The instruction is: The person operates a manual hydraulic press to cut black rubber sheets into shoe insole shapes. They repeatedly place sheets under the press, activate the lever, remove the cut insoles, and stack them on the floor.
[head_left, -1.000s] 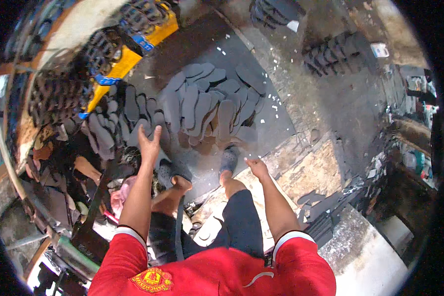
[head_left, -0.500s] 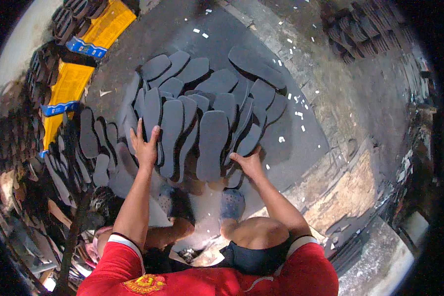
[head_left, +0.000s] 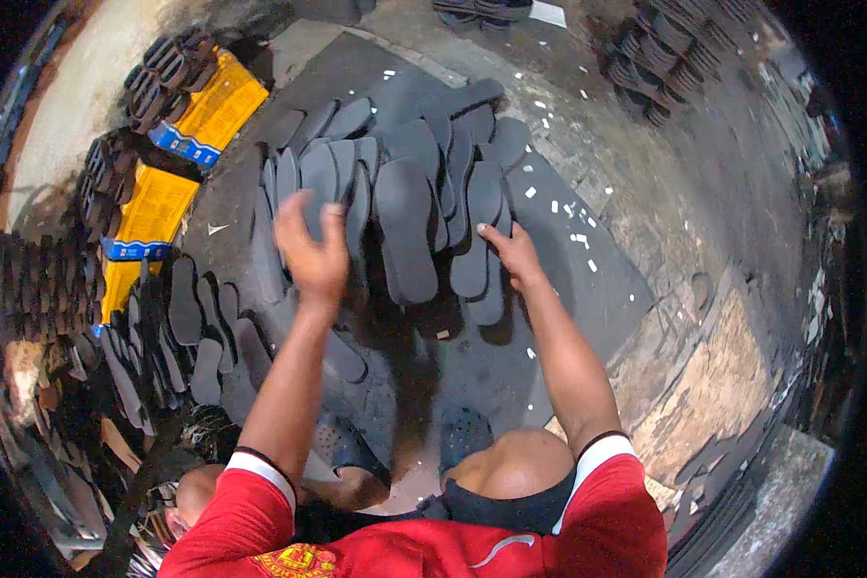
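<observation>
A large heap of dark grey shoe soles (head_left: 407, 231) stands and leans on the floor in front of me, many of them overlapping on edge. My left hand (head_left: 313, 255) is at the heap's left front, its thumb and fingers apart and slightly blurred, over the soles there. At the right front, my right hand (head_left: 515, 255) has its thumb on the face of a grey sole (head_left: 477, 260); its other fingers go behind the edge and are partly hidden. A single loose sole (head_left: 347, 356) lies nearer my feet, below my left hand.
More soles (head_left: 207, 371) stand in rows at my left. Beside them are yellow-and-blue sacks (head_left: 149, 207) with dark soles or straps stacked on them. Further stacks (head_left: 660, 58) stand at the far right. White scraps (head_left: 578, 239) dot the dark mat (head_left: 597, 299). My clogs (head_left: 464, 433) are close below.
The heap has shifted away from my feet, and both hands have moved forward with it. My left hand has lifted off the sole edge it touched. The view has tilted up slightly.
</observation>
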`<state>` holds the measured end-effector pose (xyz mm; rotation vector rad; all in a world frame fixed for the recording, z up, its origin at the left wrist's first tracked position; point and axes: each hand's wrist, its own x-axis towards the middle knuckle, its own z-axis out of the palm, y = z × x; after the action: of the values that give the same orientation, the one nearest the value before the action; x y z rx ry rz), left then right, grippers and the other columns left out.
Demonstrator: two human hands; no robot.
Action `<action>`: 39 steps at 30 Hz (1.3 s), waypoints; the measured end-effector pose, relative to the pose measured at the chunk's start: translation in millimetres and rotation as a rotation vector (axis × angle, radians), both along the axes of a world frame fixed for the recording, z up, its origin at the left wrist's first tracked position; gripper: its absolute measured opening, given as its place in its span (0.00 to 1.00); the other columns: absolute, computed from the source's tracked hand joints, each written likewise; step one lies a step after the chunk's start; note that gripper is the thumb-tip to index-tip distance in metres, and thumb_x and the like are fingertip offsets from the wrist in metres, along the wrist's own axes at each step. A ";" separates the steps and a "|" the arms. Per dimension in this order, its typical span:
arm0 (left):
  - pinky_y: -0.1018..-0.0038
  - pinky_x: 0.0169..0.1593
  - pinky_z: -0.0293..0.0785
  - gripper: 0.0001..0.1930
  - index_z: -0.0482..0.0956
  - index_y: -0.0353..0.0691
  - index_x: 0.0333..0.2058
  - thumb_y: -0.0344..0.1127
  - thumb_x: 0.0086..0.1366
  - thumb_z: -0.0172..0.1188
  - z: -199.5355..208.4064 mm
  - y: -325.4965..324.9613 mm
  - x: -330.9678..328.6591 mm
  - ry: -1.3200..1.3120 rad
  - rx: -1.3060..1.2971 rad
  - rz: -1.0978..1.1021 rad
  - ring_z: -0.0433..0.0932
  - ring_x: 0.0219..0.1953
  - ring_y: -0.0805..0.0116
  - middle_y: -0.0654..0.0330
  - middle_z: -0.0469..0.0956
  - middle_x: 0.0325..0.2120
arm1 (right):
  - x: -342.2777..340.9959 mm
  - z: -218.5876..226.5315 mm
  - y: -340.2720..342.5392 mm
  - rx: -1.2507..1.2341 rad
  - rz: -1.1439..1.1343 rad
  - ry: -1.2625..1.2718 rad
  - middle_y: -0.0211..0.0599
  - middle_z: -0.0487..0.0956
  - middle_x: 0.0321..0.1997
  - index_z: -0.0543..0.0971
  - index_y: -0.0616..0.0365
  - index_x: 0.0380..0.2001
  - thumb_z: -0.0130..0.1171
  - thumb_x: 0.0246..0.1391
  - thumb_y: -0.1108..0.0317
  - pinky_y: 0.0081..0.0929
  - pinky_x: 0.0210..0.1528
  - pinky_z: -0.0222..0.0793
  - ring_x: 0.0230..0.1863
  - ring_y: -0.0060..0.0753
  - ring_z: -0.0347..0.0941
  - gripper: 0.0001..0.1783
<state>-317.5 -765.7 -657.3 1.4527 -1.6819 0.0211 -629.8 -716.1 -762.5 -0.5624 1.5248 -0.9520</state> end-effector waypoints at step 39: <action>0.58 0.67 0.66 0.41 0.64 0.26 0.64 0.41 0.59 0.73 -60.4 59.4 -66.6 0.021 0.428 0.114 0.71 0.61 0.43 0.39 0.75 0.53 | -50.0 65.3 127.3 0.103 0.219 1.382 0.56 0.76 0.55 0.70 0.61 0.53 0.72 0.52 0.52 0.50 0.59 0.71 0.57 0.58 0.73 0.34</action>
<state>-384.0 -706.3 -717.7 1.8551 -1.6494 -0.3077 -679.8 -588.8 -697.3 -1.4374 2.5903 -0.2048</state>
